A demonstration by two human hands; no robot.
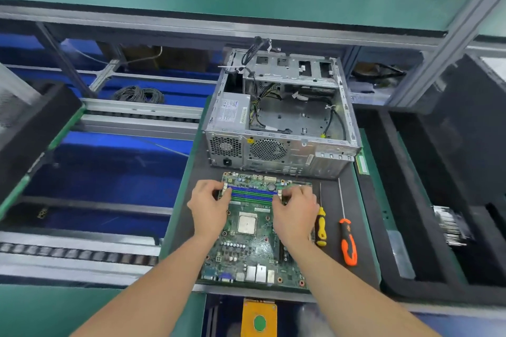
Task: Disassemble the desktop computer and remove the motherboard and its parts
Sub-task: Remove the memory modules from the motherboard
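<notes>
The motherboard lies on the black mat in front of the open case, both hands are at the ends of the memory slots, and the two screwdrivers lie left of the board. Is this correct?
Not fully. In the head view the yellow screwdriver and the orange screwdriver lie right of the motherboard, beside the right hand, not left. The rest is correct.

— From where does the camera look?
— From the person's head, facing forward and steeply down over both forearms.
— How near is it?
— Near. The motherboard [246, 257] fills the lower centre, the open case [279, 150] stands just behind it, and the wide lens bends the shelves at the edges.
</notes>
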